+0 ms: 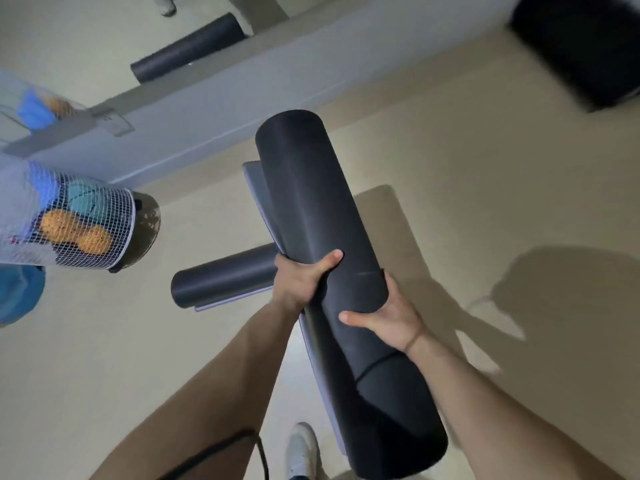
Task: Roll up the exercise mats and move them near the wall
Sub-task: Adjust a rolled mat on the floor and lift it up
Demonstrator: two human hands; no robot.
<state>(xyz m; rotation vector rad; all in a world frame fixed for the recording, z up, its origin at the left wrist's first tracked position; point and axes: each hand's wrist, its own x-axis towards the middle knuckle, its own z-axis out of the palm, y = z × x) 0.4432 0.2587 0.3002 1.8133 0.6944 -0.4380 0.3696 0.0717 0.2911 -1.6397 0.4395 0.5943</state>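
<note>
Two rolled dark foam exercise mats: held mat (329, 220) off the floor, loose edge trailing, left hand (299, 284) and right hand (384, 317) fingers (330, 259) curled round its middle; second mat (221, 282) lying on beige floor (485, 168) near grey wall (242, 98); setting-down by wall apparently left to do.

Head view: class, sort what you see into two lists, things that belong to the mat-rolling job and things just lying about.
Job: held rolled mat, left hand, right hand, second rolled mat on the floor, wall.
Lying about: mesh basket, blurred dark object.
</note>
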